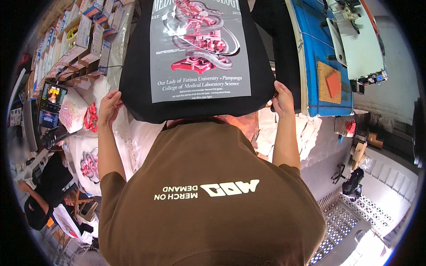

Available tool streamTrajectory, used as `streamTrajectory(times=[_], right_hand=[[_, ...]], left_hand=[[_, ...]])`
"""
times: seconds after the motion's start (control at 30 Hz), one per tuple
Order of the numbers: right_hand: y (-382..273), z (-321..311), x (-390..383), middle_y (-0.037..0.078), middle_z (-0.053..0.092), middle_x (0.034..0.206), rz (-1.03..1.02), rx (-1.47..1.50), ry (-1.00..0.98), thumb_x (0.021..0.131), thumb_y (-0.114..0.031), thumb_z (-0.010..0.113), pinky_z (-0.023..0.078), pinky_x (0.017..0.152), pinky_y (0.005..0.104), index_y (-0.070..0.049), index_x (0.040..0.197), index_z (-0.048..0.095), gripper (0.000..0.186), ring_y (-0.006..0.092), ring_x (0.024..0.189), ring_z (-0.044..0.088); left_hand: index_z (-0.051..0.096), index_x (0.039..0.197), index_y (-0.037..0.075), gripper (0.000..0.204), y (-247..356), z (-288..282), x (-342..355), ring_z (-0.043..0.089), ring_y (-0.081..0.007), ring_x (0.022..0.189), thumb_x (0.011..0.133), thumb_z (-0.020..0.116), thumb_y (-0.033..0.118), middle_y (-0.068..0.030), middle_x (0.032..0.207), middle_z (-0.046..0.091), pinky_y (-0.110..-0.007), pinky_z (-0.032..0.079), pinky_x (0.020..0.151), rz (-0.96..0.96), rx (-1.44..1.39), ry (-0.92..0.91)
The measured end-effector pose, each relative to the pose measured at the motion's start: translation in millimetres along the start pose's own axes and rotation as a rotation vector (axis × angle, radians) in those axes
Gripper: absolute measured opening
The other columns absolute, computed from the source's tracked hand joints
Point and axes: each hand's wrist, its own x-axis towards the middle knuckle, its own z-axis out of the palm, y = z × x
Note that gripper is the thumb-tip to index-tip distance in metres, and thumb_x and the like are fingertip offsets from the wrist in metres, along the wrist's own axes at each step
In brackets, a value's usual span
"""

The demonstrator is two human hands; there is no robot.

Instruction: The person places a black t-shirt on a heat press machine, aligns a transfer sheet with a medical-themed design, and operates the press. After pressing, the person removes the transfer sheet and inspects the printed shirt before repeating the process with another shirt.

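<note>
Now both hands hold a black printed T-shirt spread out.
Left hand [108,106] grips the black T-shirt [199,57] at its lower left edge; right hand [282,98] clenches the lower right edge, beside the blue worktop [317,66].

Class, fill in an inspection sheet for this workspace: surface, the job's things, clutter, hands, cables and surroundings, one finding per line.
Surface: blue work table at upper right; the area under the garment is mostly hidden.
Job's things: black T-shirt with a large grey printed panel, held spread out.
Clutter: white printed garments piled at left; cork square with an orange block on the blue table.
Hands: left hand and right hand each grip a lower corner of the shirt.
Cables: thin dark cable near the shelves.
Surroundings: shelves of boxes upper left; another person lower left.
</note>
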Motion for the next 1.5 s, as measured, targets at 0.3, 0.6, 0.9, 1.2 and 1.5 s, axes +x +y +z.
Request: streamTrajectory(times=[0.3, 0.6, 0.9, 1.2, 1.5], right_hand=[[-0.8, 19.4, -4.5, 0.007, 0.067, 0.098, 0.014, -0.082, 0.109, 0.097, -0.026, 0.063, 0.049, 0.084, 0.0308, 0.001, 0.107, 0.063, 0.028, 0.0167, 0.09, 0.062], [27.1, -16.6, 22.5, 0.012, 0.066, 0.111, -0.094, -0.159, 0.143, 0.099, -0.024, 0.06, 0.05, 0.093, 0.0392, 0.001, 0.116, 0.058, 0.031, 0.0236, 0.102, 0.063], [20.5, -6.4, 18.2, 0.014, 0.066, 0.108, -0.096, -0.137, 0.171, 0.099, -0.029, 0.059, 0.051, 0.087, 0.0368, 0.003, 0.12, 0.058, 0.039, 0.0237, 0.096, 0.063], [24.4, 93.3, -35.5, 0.017, 0.062, 0.124, -1.054, -1.253, 0.041, 0.091, -0.013, 0.063, 0.039, 0.105, 0.0437, -0.001, 0.112, 0.066, 0.024, 0.035, 0.119, 0.055], [46.0, 99.3, -36.4, 0.015, 0.059, 0.122, -1.136, -1.226, 0.006, 0.083, -0.007, 0.069, 0.039, 0.102, 0.0461, -0.004, 0.108, 0.065, 0.026, 0.0362, 0.118, 0.051]], left_hand=[[0.063, 0.115, 0.002, 0.027, 1.3, -14.0, 5.1, 0.068, -0.0136, 0.087, 0.092, 0.069, 0.014, -0.005, 0.104, 0.071, -0.028, 0.054, 0.075, -0.02, 0.011, -0.087], [0.059, 0.123, 0.002, 0.036, 13.7, 33.7, -9.6, 0.062, -0.0117, 0.093, 0.094, 0.066, 0.022, -0.0018, 0.106, 0.066, -0.03, 0.05, 0.083, -0.088, 0.011, -0.025], [0.063, 0.117, 0.001, 0.028, -1.0, 19.6, -3.2, 0.065, -0.0107, 0.087, 0.093, 0.067, 0.015, -0.004, 0.102, 0.07, -0.025, 0.051, 0.08, -0.067, -0.059, -0.029], [0.072, 0.101, 0.004, 0.017, 6.5, 123.6, -26.4, 0.061, -0.0303, 0.111, 0.084, 0.07, 0.009, -0.0119, 0.112, 0.068, -0.038, 0.047, 0.097, 0.94, 0.938, 0.273], [0.072, 0.099, 0.006, 0.02, -15.0, 149.7, -25.7, 0.052, -0.0321, 0.126, 0.08, 0.075, 0.01, -0.0106, 0.12, 0.065, -0.043, 0.04, 0.106, 0.979, 0.944, 0.196]])
